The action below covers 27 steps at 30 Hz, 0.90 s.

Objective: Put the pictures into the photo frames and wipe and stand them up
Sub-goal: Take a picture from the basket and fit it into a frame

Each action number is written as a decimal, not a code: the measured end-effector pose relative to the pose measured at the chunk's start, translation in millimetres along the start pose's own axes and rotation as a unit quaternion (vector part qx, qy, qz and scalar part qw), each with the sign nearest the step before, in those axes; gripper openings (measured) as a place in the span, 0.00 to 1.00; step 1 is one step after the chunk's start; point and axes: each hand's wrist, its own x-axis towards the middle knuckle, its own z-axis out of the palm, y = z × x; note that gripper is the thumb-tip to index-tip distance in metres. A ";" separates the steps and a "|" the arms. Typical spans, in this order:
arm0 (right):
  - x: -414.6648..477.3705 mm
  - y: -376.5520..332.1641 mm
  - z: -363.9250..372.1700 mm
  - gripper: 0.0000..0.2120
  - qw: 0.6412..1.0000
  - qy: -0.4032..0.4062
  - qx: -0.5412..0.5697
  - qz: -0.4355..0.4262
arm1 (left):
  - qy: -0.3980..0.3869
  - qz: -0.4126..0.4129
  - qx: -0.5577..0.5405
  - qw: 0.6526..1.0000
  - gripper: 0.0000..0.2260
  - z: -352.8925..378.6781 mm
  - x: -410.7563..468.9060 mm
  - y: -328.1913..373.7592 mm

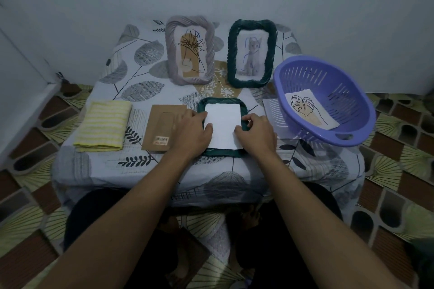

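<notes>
A dark green frame (222, 153) lies face down on the table in front of me, with a white picture back (223, 124) set in it. My left hand (191, 130) rests on the frame's left side, thumb on the paper's edge. My right hand (257, 132) grips the frame's right edge, fingers curled over the rim and touching the paper. At the back stand a grey frame (189, 50) with a plant drawing and a green frame (251, 54) with a cat picture. A brown backing board (162, 128) lies left of my hands.
A folded yellow striped cloth (103, 125) lies at the left. A purple basket (325, 101) at the right holds a leaf picture (310, 111). The leaf-patterned tablecloth (131, 73) covers a small table against a white wall. Patterned floor surrounds it.
</notes>
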 end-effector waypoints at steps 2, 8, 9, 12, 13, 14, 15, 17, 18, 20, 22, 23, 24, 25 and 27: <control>0.9 0.0 0.9 0.16 1.000 -0.004 -0.001 -0.001 | -0.005 0.004 0.015 1.000 0.18 -0.2 0.3 1.5; 2.7 0.4 1.4 0.17 1.000 -0.006 -0.011 -0.001 | -0.010 0.006 0.021 1.000 0.19 0.4 0.9 1.0; 2.7 0.2 1.2 0.17 1.000 -0.006 -0.011 -0.001 | -0.009 0.006 0.020 1.000 0.19 0.0 0.8 1.3; 1.8 -1.0 0.3 0.18 1.000 -0.005 -0.008 0.003 | -0.011 0.004 0.008 1.000 0.19 -0.1 1.7 0.4; 1.1 -2.0 -0.1 0.18 1.000 -0.002 -0.005 0.005 | -0.010 0.001 -0.003 1.000 0.19 -0.7 1.9 -0.1; 0.0 -3.5 -0.5 0.18 1.000 0.003 0.001 0.004 | -0.006 -0.002 -0.018 1.000 0.20 -1.4 2.4 -1.0; -1.5 -5.8 -0.9 0.17 1.000 0.010 0.007 0.000 | -0.001 -0.005 -0.036 0.999 0.20 -3.5 2.7 -1.7; -5.7 -12.6 -0.7 0.15 0.999 0.022 0.018 -0.022 | 0.014 -0.013 -0.069 0.997 0.22 -9.8 2.3 -3.6; -8.2 -17.0 0.2 0.15 0.999 0.026 0.020 -0.039 | 0.019 -0.019 -0.079 0.996 0.23 -14.1 1.9 -6.0; -13.6 -28.1 2.7 0.13 0.996 0.023 0.016 -0.082 | 0.028 -0.028 -0.081 0.996 0.21 -23.9 1.1 -13.5; -19.8 -40.8 6.2 0.12 0.990 0.001 0.006 -0.138 | 0.040 -0.041 -0.068 0.996 0.17 -33.6 -1.0 -25.4; -23.1 -47.2 8.5 0.12 0.986 -0.018 -0.003 -0.168 | 0.049 -0.057 -0.060 0.995 0.16 -38.9 -2.5 -32.0; -26.4 -53.3 11.7 0.13 0.980 -0.041 -0.018 -0.196 | 0.056 -0.080 -0.057 0.994 0.15 -44.1 -4.3 -38.8; -29.7 -58.8 15.3 0.15 0.972 -0.065 -0.039 -0.221 | 0.060 -0.105 -0.058 0.991 0.15 -49.1 -6.8 -45.2; -36.0 -67.1 24.2 0.18 0.958 -0.101 -0.084 -0.254 | 0.065 -0.149 -0.062 0.985 0.16 -56.9 -12.3 -58.1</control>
